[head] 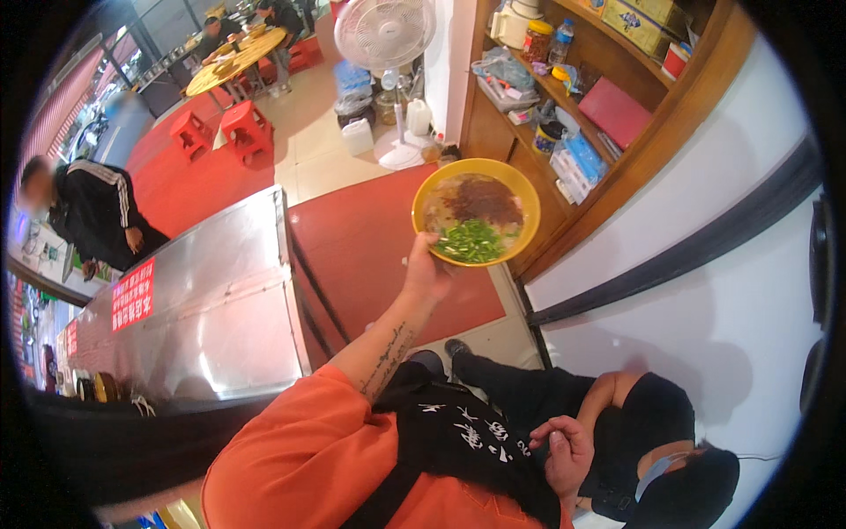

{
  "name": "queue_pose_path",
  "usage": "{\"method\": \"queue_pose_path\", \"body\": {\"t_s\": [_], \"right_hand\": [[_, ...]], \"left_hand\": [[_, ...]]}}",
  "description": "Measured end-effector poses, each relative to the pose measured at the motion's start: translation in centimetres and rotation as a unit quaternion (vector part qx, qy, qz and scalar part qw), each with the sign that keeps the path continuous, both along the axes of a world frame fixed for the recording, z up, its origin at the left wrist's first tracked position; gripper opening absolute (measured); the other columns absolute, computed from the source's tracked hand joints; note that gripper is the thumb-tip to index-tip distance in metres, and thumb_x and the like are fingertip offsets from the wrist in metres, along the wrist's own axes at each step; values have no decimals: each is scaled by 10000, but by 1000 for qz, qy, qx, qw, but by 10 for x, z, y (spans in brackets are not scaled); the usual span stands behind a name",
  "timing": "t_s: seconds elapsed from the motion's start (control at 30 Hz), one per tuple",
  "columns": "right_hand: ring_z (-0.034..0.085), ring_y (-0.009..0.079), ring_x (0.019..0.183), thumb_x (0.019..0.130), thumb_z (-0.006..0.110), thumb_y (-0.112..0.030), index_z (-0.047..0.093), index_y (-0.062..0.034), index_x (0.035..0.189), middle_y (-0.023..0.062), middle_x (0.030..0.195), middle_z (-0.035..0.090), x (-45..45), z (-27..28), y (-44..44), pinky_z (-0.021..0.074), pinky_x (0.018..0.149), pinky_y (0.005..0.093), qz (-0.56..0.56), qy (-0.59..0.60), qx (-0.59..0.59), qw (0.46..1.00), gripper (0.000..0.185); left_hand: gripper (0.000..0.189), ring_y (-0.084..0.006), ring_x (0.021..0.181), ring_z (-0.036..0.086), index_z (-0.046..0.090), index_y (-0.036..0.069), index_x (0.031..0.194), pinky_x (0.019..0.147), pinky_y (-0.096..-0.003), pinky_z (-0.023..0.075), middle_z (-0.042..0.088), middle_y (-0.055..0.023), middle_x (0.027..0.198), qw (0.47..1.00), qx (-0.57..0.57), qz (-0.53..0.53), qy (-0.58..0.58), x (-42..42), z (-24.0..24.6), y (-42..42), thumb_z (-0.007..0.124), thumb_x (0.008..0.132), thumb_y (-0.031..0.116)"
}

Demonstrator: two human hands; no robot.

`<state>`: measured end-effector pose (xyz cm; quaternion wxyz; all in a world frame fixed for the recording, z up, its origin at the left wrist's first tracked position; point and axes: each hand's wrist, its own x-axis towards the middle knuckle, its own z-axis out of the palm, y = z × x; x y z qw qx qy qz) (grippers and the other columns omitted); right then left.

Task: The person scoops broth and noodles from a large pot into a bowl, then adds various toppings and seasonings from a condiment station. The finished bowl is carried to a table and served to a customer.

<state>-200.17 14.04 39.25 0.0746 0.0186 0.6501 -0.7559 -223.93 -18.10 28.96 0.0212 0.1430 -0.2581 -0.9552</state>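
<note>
My left hand (pixel 431 270) holds a yellow bowl (pixel 533 210) out in front of me by its near left rim, with the thumb over the edge. Inside are a pale broth, a dark reddish-brown sauce (pixel 486 200) and a heap of chopped green scallions (pixel 470 241). The fingers under the bowl are mostly hidden. My right hand (pixel 567 453) is close to my black apron (pixel 462 430), its fingers loosely bent, and nothing shows in it.
A stainless-steel counter (pixel 244 291) stands left. Along the right are a wooden shelf unit (pixel 555 86) and a white wall. A standing fan (pixel 386 33) and red stools (pixel 246 129) lie ahead. One person (pixel 634 430) is close at my right, another (pixel 99 211) beyond the counter.
</note>
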Motion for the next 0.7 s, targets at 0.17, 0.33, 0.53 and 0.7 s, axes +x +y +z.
{"method": "queue_pose_path", "body": {"t_s": [0.17, 0.33, 0.53, 0.7], "right_hand": [[644, 190, 772, 997, 456, 23, 595, 34, 1162, 168, 936, 681, -75, -8, -29, 556, 742, 314, -16, 3, 24, 1000, 216], [652, 187, 788, 1001, 481, 6, 602, 35, 1157, 153, 931, 680, -197, -18, -97, 562, 730, 316, 63, 2, 51, 997, 200], [653, 188, 783, 976, 503, 1, 625, 30, 1126, 131, 916, 680, -386, -1, -276, 560, 734, 319, 213, 68, 98, 970, 196], [668, 208, 787, 945, 539, -1, 618, 27, 1131, 162, 941, 706, -527, 97, -458, 555, 749, 322, 472, 243, 46, 846, 204]], "left_hand": [[589, -313, 1156, 637, 423, 43, 1414, 939, -491, 567, 580, -163, 1339, 1000, -10, 18, 20, -76, 6, -54, 526, 882, 273], [496, -283, 1195, 603, 439, 54, 1393, 1020, -472, 492, 597, -125, 1322, 996, -18, 85, -7, -141, 1, -145, 473, 938, 248], [537, -293, 1230, 571, 453, 36, 1387, 1073, -479, 445, 572, -142, 1348, 996, 23, 89, -14, -196, 0, -293, 512, 901, 258], [562, -308, 1232, 577, 466, 12, 1386, 1083, -474, 445, 578, -164, 1354, 984, 9, 172, -41, -233, 27, -407, 534, 883, 253]]}}
